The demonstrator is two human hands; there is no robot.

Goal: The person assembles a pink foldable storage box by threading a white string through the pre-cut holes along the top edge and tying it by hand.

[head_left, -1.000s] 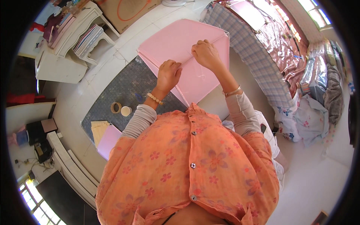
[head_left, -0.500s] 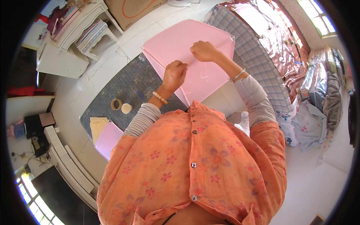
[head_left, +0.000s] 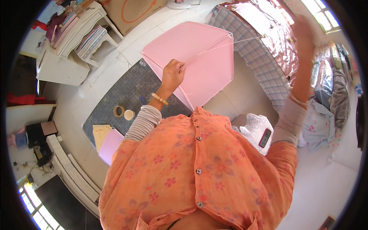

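Note:
A pink, many-sided piece made of panels (head_left: 207, 73) stands over a dark tabletop, with white stitching along its seams. My left hand (head_left: 173, 74) is closed in a pinch at the seam where the panels meet. A thin pale thread (head_left: 245, 40) stretches from that seam toward the upper right. My right hand (head_left: 304, 36) is raised far to the right, past the pink piece, and smeared by motion. Its fingers cannot be made out, nor whether the thread reaches them.
On the dark table (head_left: 115, 99) lie a tape roll (head_left: 119, 111), a small white-topped spool (head_left: 129, 114), and another pink panel (head_left: 111, 145) by a tan sheet (head_left: 101, 134). A bed (head_left: 260, 65) stands at right. White cloth (head_left: 255, 126) carries a small dark device (head_left: 265, 138).
My right hand has swung from above the pink piece out to the far right, and a thread now stretches that way. My left hand keeps its pinch; the pink piece has tilted slightly.

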